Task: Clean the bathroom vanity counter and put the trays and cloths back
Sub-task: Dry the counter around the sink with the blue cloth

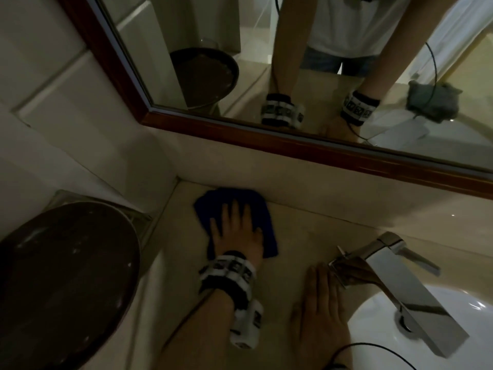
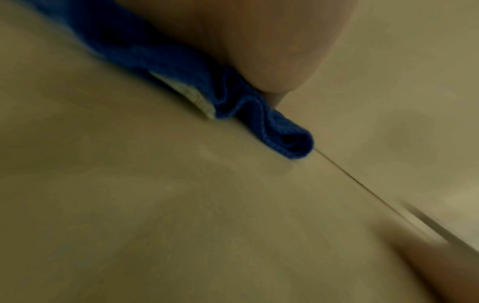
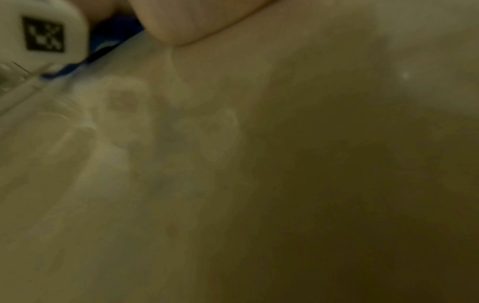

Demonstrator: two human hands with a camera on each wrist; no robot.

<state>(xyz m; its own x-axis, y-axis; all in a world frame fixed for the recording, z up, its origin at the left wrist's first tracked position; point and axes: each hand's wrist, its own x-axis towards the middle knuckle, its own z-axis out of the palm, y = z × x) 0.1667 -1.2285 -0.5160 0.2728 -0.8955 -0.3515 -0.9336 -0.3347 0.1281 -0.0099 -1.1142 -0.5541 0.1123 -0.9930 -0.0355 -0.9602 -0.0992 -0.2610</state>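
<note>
Beige stone makes up the vanity counter point(image 1: 306, 231), which runs from a tiled wall corner at ten o'clock toward the basin at four o'clock, with a low backsplash and a wood-framed mirror point(image 1: 266, 134) above it across twelve to two o'clock. At eight o'clock a large dark round tray point(image 1: 64, 276) sits off the left end of the counter, over a clear glass piece whose shape cannot be made out. Toward the middle, the blue cloth point(image 1: 234, 201) lies flat on the counter close to the backsplash seam, and the left hand point(image 1: 237, 233) rests palm down on it, fingers point(image 1: 229, 212) straight and slightly spread, pressing the cloth to the stone; a banded wrist mount sits just behind it. From the left wrist view the blue cloth point(image 2: 181, 67) shows a rumpled, folded edge with a pale label, trapped under the heel of the left hand point(image 2: 259, 41). At five o'clock the right hand point(image 1: 320, 308) lies flat on the bare counter, fingers straight and held together, pointing at twelve o'clock, holding nothing. Just beside its fingertips, at three to four o'clock, a chrome faucet point(image 1: 394, 284) reaches over the white sink point(image 1: 373, 324). Reflected in the mirror at two o'clock, a grey cloth point(image 1: 432, 102) lies bunched near the basin rim.
</note>
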